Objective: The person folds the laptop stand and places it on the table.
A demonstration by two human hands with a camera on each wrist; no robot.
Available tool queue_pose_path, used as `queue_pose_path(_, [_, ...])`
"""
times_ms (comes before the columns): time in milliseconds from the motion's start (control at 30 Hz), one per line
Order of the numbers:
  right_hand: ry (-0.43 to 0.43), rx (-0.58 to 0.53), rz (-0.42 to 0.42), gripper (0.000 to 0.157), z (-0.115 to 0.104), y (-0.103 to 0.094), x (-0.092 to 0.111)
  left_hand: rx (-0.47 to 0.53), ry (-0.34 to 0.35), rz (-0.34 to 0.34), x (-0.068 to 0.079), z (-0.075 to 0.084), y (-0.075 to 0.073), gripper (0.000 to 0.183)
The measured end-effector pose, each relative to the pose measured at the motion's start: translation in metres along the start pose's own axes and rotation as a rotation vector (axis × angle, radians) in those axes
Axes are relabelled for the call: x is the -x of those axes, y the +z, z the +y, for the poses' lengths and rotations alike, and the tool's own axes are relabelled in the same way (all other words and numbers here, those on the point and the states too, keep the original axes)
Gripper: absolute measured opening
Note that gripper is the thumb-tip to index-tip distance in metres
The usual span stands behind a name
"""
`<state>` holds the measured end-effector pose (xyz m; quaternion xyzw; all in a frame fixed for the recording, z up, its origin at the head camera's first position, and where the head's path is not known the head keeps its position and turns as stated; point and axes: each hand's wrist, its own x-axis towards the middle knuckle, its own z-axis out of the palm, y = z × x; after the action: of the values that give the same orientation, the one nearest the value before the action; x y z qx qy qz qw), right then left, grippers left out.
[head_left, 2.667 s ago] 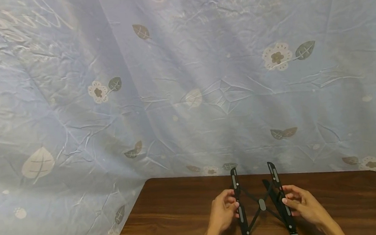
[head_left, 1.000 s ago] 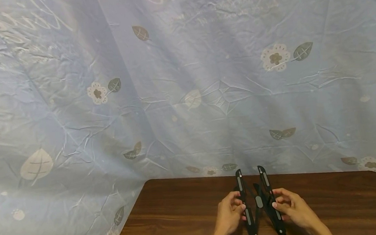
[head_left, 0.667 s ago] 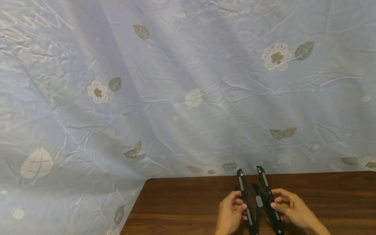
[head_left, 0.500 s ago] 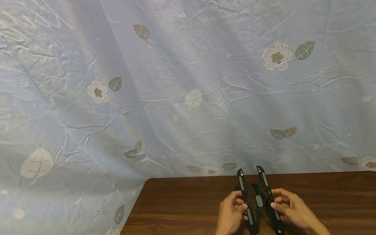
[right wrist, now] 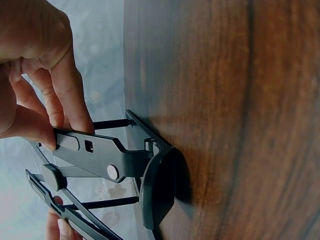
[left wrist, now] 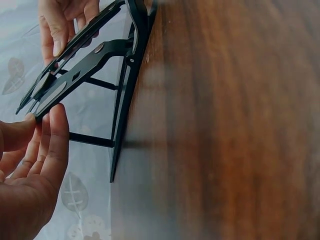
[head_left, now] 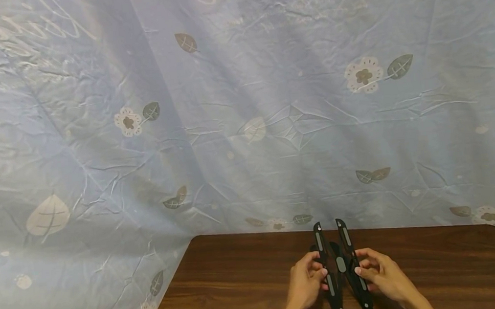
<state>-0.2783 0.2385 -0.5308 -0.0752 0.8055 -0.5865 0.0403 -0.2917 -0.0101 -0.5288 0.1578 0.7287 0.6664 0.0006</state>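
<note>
A black folding laptop stand (head_left: 341, 265) with grey pads stands on the brown table, its two long rails close together and joined by crossing bars at a grey centre hub. My left hand (head_left: 304, 283) pinches the left rail between thumb and fingers; in the left wrist view that hand (left wrist: 35, 165) grips the rail's upper edge. On the other side my right hand (head_left: 383, 274) pinches the right rail, and the right wrist view shows its thumb and fingers (right wrist: 70, 100) on the rail. Support legs of the stand (right wrist: 160, 190) rest on the tabletop.
The wood-grain table (head_left: 231, 273) reaches back to a pale blue cloth (head_left: 248, 164) printed with leaves and flowers. This cloth hangs behind the table and along its left side.
Both hands have moved toward each other, bringing the stand's rails from wide apart to close together. Over the last half second the rails have come only slightly nearer.
</note>
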Motion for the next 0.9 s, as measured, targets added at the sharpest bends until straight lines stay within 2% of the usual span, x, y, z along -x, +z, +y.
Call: queue_pose_path(900, [-0.023, -0.009, -0.012, 0.059, 0.006, -0.001, -0.007, 0.001, 0.004, 0.026, -0.005, -0.004, 0.012, 0.038])
